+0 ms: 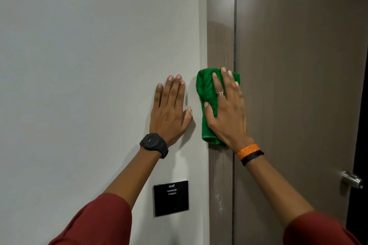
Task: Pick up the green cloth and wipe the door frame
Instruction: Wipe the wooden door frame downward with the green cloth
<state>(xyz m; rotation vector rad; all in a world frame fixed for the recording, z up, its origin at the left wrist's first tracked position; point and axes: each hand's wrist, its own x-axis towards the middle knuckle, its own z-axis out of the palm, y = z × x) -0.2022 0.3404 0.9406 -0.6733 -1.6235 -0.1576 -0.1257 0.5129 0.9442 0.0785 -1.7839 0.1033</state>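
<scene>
The green cloth [206, 93] is folded and pressed flat against the brown door frame [220, 36], a vertical wood-grain strip between the wall and the door. My right hand [227, 111] lies spread over the cloth and holds it to the frame; a ring is on one finger. My left hand [171, 109] rests flat on the white wall [89, 65] just left of the frame, fingers apart, holding nothing. A black watch sits on the left wrist.
The brown door [298, 65] stands right of the frame, with a metal handle [351, 180] at its lower right edge. A black square panel [171, 198] is mounted on the wall below my left hand. Pale smudges mark the lower frame.
</scene>
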